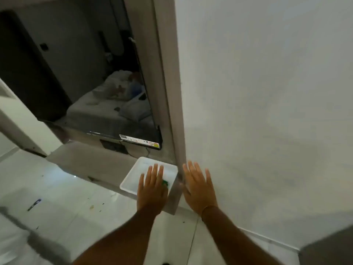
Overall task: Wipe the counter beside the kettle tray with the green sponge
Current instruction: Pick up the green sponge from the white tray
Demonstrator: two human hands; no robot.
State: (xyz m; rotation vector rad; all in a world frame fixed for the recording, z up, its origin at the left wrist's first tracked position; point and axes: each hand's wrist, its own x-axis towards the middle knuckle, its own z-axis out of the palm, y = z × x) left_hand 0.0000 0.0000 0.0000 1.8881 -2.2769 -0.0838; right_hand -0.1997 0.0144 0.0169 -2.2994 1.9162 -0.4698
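Note:
A white tray (131, 174) sits at the right end of a grey counter (86, 159), against a grey wall post. A small green sponge (165, 183) lies in the tray, mostly hidden by my left hand (152, 188). That hand is held flat over the tray with fingers straight and slightly apart; whether it presses on the sponge I cannot tell. My right hand (198, 188) is flat and spread in front of the white wall, right of the post, holding nothing. No kettle is in view.
A dark television (107, 83) with a sticker strip hangs above the counter, its cables dropping behind the tray. The white wall (267, 92) fills the right side. The glossy white floor (76, 207) below has crumbs and a dark pen-like object (34, 204).

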